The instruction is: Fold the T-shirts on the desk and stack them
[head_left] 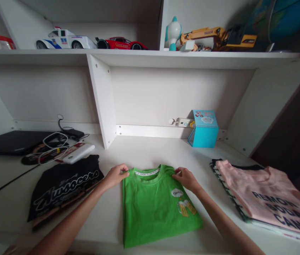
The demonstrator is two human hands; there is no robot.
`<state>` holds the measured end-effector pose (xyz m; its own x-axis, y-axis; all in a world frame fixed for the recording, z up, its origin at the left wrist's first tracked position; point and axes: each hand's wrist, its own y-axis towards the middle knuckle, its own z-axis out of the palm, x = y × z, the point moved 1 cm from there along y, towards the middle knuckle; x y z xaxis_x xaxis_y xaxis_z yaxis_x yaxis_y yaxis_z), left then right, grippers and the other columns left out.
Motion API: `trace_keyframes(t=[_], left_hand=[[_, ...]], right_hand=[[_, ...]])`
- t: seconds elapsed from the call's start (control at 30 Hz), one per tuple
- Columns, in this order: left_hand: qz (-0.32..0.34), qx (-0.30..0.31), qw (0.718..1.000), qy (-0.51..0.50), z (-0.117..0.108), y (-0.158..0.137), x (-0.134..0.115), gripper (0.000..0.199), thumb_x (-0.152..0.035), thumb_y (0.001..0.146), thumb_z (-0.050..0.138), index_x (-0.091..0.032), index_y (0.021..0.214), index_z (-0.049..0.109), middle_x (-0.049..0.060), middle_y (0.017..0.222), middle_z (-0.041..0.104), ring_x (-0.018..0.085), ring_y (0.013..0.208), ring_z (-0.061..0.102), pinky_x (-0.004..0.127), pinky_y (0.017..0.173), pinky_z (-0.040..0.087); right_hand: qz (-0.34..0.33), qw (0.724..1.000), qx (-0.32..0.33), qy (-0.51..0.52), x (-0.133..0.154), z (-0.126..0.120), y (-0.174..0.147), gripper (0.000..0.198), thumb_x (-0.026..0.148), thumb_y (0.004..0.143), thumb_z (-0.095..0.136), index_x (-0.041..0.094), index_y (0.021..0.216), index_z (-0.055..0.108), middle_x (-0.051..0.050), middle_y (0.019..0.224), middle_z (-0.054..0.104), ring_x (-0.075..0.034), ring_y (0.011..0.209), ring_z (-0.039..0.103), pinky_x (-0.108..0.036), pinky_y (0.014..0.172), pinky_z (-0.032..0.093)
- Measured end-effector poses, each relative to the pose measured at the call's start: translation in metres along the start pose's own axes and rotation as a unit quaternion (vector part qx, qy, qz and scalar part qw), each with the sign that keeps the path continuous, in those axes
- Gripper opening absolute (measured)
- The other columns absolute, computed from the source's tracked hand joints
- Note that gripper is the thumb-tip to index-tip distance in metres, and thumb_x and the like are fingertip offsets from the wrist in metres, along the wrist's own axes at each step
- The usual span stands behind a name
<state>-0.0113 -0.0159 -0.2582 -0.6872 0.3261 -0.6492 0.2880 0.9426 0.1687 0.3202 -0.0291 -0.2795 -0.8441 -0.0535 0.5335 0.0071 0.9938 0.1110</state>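
A green T-shirt [150,205], folded into a near rectangle, lies on the white desktop with its collar away from me. Two beer mugs and a speech bubble are printed on its right side. At the upper left corner, my left hand [116,174] pinches the fabric between thumb and fingers. My right hand [187,179] is closed on the upper right shoulder edge, its fingertips partly hidden. Left of the shirt rests a folded black T-shirt [67,184] with white lettering. To the right, a pink T-shirt [267,191] tops a stack of folded clothes.
Behind the black shirt are a white box-shaped device [79,153], tangled cables [56,141] and a black laptop [14,141]. A blue desk calendar [205,132] stands near the back wall. An upright divider [102,102] and a shelf [192,58] carrying toy vehicles border the desktop.
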Motion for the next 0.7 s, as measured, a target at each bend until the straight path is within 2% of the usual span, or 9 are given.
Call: trace_keyframes(t=[0.1,0.17,0.23,0.3,0.37,0.47,0.53,0.63,0.7], left_hand=[[0.025,-0.016,0.999,-0.035,-0.003,-0.004,-0.011,0.012,-0.027,0.071,0.051,-0.018,0.077,0.055,0.002,0.082,0.062,0.018,0.084,0.058,0.025,0.071,0.045],[0.042,-0.007,0.997,-0.069,-0.006,-0.005,-0.014,0.013,-0.029,0.074,0.049,-0.017,0.076,0.054,0.002,0.08,0.061,0.016,0.078,0.058,0.025,0.07,0.045],[0.04,-0.025,0.994,-0.096,-0.009,-0.006,-0.011,0.016,-0.032,0.076,0.048,-0.018,0.08,0.053,0.003,0.086,0.06,0.016,0.079,0.058,0.025,0.072,0.046],[0.01,-0.067,0.995,-0.07,-0.011,-0.008,-0.007,0.021,-0.034,0.074,0.051,-0.018,0.088,0.052,0.004,0.092,0.059,0.018,0.086,0.058,0.027,0.074,0.046],[-0.029,-0.075,0.997,0.009,-0.01,-0.015,-0.007,0.028,-0.037,0.072,0.053,-0.018,0.092,0.052,0.005,0.087,0.059,0.021,0.084,0.058,0.029,0.071,0.045],[-0.055,-0.011,0.994,0.099,-0.004,-0.036,-0.017,0.039,-0.045,0.076,0.049,-0.015,0.101,0.051,0.001,0.065,0.054,0.021,0.067,0.057,0.028,0.062,0.042],[-0.047,0.028,0.994,0.09,0.001,-0.052,-0.025,0.049,-0.046,0.078,0.047,-0.015,0.117,0.045,-0.003,0.06,0.051,0.019,0.061,0.055,0.026,0.058,0.039],[-0.027,0.06,0.998,0.024,0.006,-0.066,-0.032,0.053,-0.035,0.078,0.049,-0.022,0.128,0.038,-0.003,0.071,0.054,0.015,0.063,0.054,0.023,0.059,0.04],[-0.013,0.086,0.996,-0.027,0.009,-0.064,-0.035,0.042,-0.028,0.078,0.048,-0.022,0.12,0.049,0.001,0.088,0.058,0.015,0.075,0.056,0.023,0.068,0.042]], right_hand=[[-0.025,0.999,-0.001,0.03,0.005,-0.005,0.002,0.008,0.027,0.075,0.054,0.021,0.08,0.054,0.0,0.072,0.063,-0.015,0.068,0.059,-0.024,0.062,0.043],[-0.044,0.998,-0.012,0.046,0.009,-0.008,0.0,0.009,0.027,0.078,0.049,0.022,0.084,0.052,0.0,0.078,0.064,-0.014,0.073,0.059,-0.023,0.066,0.043],[-0.048,0.997,-0.025,0.049,0.012,-0.011,-0.002,0.014,0.029,0.082,0.043,0.021,0.091,0.05,-0.001,0.083,0.063,-0.014,0.075,0.059,-0.024,0.067,0.043],[-0.035,0.998,-0.026,0.036,0.011,-0.012,-0.006,0.017,0.031,0.083,0.043,0.019,0.093,0.05,-0.004,0.079,0.063,-0.016,0.072,0.059,-0.026,0.065,0.041],[-0.021,1.0,-0.01,0.015,0.01,-0.012,-0.012,0.018,0.035,0.08,0.047,0.019,0.085,0.053,-0.005,0.071,0.062,-0.018,0.067,0.058,-0.027,0.061,0.039],[-0.017,1.0,0.025,-0.006,0.011,-0.011,-0.024,0.022,0.04,0.072,0.058,0.02,0.067,0.052,-0.005,0.066,0.06,-0.019,0.064,0.056,-0.027,0.056,0.035],[-0.02,0.999,0.044,-0.002,0.015,-0.009,-0.033,0.025,0.04,0.067,0.062,0.02,0.061,0.049,-0.003,0.064,0.059,-0.018,0.061,0.055,-0.025,0.053,0.032],[-0.022,0.998,0.056,0.024,0.019,-0.009,-0.043,0.024,0.04,0.069,0.059,0.02,0.062,0.047,0.0,0.062,0.058,-0.015,0.059,0.053,-0.024,0.05,0.031],[-0.024,0.997,0.045,0.051,0.02,-0.013,-0.049,0.02,0.039,0.074,0.054,0.02,0.07,0.047,0.0,0.065,0.059,-0.014,0.06,0.053,-0.023,0.051,0.034]])
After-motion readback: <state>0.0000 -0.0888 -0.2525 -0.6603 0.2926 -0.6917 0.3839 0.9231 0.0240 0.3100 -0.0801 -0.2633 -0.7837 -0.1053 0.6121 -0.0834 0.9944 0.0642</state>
